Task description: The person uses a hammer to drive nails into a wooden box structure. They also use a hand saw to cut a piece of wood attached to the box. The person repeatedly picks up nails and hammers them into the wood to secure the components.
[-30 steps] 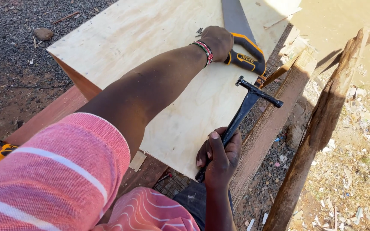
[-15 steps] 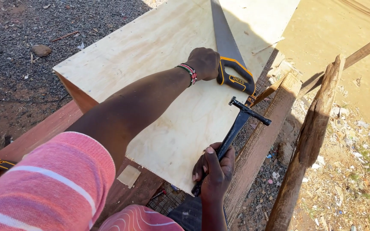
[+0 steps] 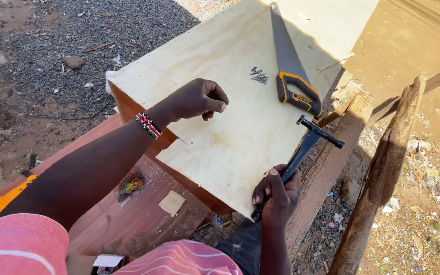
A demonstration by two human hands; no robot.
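— Gravel ground (image 3: 42,35) lies behind a big wooden board (image 3: 240,127). What is on it?
— A saw (image 3: 289,71) and tiny nails (image 3: 258,75).
— And the hands?
— The right hand (image 3: 277,196) grips a hammer (image 3: 306,145) at the board's edge. The left hand (image 3: 197,99) pinches something too small to tell.

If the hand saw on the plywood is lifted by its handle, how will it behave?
The hand saw looks light: thin blade, small handle. The long blade would probably flex and wobble at the tip. Lying flat on the plywood sheet, it should slide rather than roll.

Handsaw (image 3: 290,76) (black blade), wooden post (image 3: 383,178), gravel (image 3: 52,35).
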